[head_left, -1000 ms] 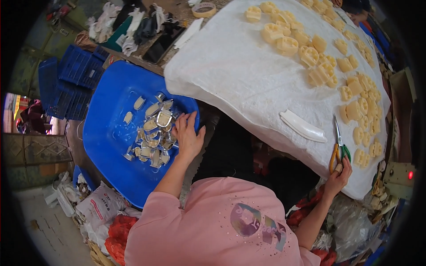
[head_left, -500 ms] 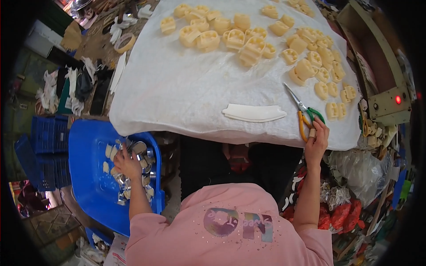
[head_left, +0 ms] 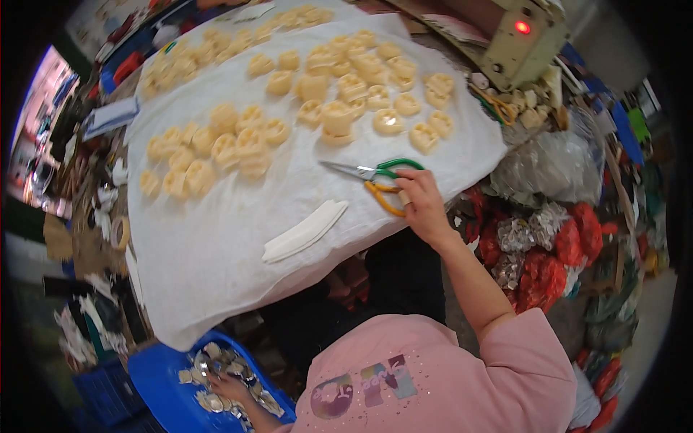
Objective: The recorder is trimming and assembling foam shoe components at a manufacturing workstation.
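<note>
My right hand [head_left: 422, 202] is at the front right of the white-covered table [head_left: 209, 267], its fingers closed about the handles of the scissors [head_left: 369, 173]. One handle is green and the other orange, and the blades lie closed, pointing left. A band is wrapped around one finger. Beside the scissors is a curved stack of white strips [head_left: 306, 231]. My left hand [head_left: 232, 390] reaches into a blue basin [head_left: 155, 372] at lower left, among small shiny and cream-coloured pieces [head_left: 215, 401]. Its fingertips close on something I cannot make out.
Pale yellow moulded pieces [head_left: 253, 153] lie in clusters over the table. A machine housing with a red light [head_left: 505, 43] stands at the far right. Clear plastic bags [head_left: 552, 155] and red bags [head_left: 543, 281] crowd the right side. A tape roll [head_left: 120, 233] lies at the left.
My view has swung to the right, so the table and basin appear turned and shifted left. My right hand stays at the scissors; my left hand is still in the basin.
</note>
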Demonstrator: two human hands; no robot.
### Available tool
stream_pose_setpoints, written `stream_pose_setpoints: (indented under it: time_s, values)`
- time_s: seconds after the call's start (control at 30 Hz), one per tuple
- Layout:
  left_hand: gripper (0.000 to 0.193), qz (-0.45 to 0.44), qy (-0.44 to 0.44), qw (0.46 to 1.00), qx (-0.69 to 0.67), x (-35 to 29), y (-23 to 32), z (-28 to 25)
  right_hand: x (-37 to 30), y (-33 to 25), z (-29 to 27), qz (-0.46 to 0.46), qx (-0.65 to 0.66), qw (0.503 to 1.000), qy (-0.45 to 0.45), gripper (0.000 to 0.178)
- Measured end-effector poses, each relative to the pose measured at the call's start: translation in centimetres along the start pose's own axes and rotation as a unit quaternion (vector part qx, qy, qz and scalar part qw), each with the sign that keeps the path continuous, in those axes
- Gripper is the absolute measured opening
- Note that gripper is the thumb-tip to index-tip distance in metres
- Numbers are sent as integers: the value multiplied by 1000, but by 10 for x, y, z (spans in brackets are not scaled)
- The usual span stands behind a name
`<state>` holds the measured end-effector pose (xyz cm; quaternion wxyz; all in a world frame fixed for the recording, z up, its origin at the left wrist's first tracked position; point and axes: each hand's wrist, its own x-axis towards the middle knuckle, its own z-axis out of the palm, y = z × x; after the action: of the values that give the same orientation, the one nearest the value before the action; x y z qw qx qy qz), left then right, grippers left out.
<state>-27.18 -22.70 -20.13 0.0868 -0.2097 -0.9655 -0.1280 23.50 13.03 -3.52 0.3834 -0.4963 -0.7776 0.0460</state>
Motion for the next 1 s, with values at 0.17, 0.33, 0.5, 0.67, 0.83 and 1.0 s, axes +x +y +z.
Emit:
stream_pose_setpoints:
  time_s: [0.17, 0.33, 0.5, 0.67, 0.83, 1.0]
  values:
    - [41, 43, 86, 995, -26, 20, 28, -19, -3, -2, -9, 23, 15, 1000, 7, 37]
    - [37, 177, 185, 946, -198, 21, 146, -89, -2, -3, -9, 61, 5, 998, 12, 34]
    - [28, 330, 45, 871, -361, -14, 255, -119, 14, -22, -5, 56, -31, 997, 51, 31]
    - [32, 473, -47, 782, -403, -39, 318, -120, 31, -72, 6, -50, 98, 992, -58, 27]
    - [38, 456, -128, 765, -436, -60, 334, -121, 37, -93, 36, -161, 113, 963, -187, 27]
    - [39, 461, -135, 784, -394, -64, 318, -121, 48, -105, 69, -235, 58, 942, -231, 11]
